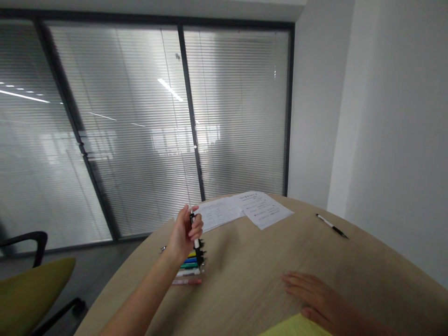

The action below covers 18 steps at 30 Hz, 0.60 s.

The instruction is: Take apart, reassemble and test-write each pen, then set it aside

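Raised over the left side of the table, my left hand is closed around a white and black pen, held upright. Below it lies a row of pens and markers, among them a blue marker, a green marker and a red-pink one; my wrist partly hides them. My right hand rests on the tabletop at the lower right, fingers stretched out and holding nothing. Beside its thumb is something yellow, cut off by the bottom edge, whose kind I cannot make out.
Printed sheets overlap at the far side of the round wooden table. Another white and black pen lies near the right edge. A yellow-green chair stands at left. Glass partitions with blinds and a white wall enclose the table.
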Motion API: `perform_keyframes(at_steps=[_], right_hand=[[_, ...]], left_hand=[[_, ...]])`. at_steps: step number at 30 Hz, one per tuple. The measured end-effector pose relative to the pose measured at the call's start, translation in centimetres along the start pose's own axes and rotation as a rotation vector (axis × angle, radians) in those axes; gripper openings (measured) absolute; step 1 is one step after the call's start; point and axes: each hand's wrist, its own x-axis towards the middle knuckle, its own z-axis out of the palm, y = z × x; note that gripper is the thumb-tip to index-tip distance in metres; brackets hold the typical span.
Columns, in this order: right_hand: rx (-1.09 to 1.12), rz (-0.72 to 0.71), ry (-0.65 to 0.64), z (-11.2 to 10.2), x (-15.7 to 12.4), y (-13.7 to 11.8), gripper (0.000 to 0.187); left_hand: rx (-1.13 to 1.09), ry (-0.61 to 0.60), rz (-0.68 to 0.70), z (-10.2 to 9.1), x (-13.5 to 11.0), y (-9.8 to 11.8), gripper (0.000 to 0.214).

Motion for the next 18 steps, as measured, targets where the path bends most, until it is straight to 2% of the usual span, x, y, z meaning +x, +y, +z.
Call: perform_keyframes(at_steps=[3,6,11,15,18], right_hand=[[0.006,0.002,0.017,0.1,0.0,0.1,0.041],[-0.014,0.004,0.003,-0.1,0.1,0.0,0.04],[-0.071,0.011,-0.048,-0.4,0.2,-0.3,0.04],[-0.062,-0.002,-0.022,-0.3,0.1,-0.2,0.04],[-0.053,-0.004,-0.014,-0.1,0.0,-0.1,0.04]], left_hand=[[-0.098,-0.016,-0.144,0.4,-0.4,-0.5,0.026],[-0.149,-0.037,-0.239,0.4,-0.5,-1.2,0.02],[-0.197,-0.033,-0.231,-0.2,-0.2,-1.9,0.019],[-0.222,-0.035,-0.204,-0.8,0.0,-2.0,0.02],[-0.234,-0.049,-0.209,-0.9,0.0,-2.0,0.029]])
